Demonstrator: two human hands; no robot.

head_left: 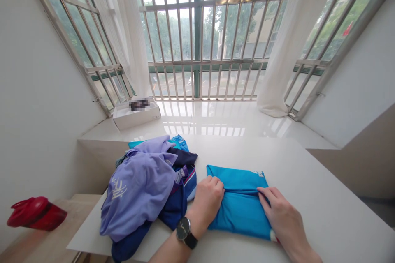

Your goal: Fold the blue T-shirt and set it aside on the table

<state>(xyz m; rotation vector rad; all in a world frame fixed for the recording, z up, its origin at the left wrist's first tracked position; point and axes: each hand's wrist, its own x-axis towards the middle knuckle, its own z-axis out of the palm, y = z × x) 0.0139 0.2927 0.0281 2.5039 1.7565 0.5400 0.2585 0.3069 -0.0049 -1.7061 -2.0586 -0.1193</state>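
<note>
A bright blue shirt (239,215) lies folded into a flat rectangle on the white table, white lettering showing at its upper right corner. A crease runs across its middle from side to side. At the left end of that crease, my left hand (207,198) is closed, its curled fingers gripping the fabric. My right hand (282,215) pinches the other end of the crease between thumb and fingers. To the left of the shirt is a loose heap of clothes, with a lavender garment (138,189) on top and navy garments (173,209) under it.
The white table (327,218) reaches up to a glossy windowsill (216,117) with a barred window behind. An open white box (137,119) stands on the sill's left part. Sheer curtains (284,57) hang on both sides. A red cap (37,213) is at the lower left.
</note>
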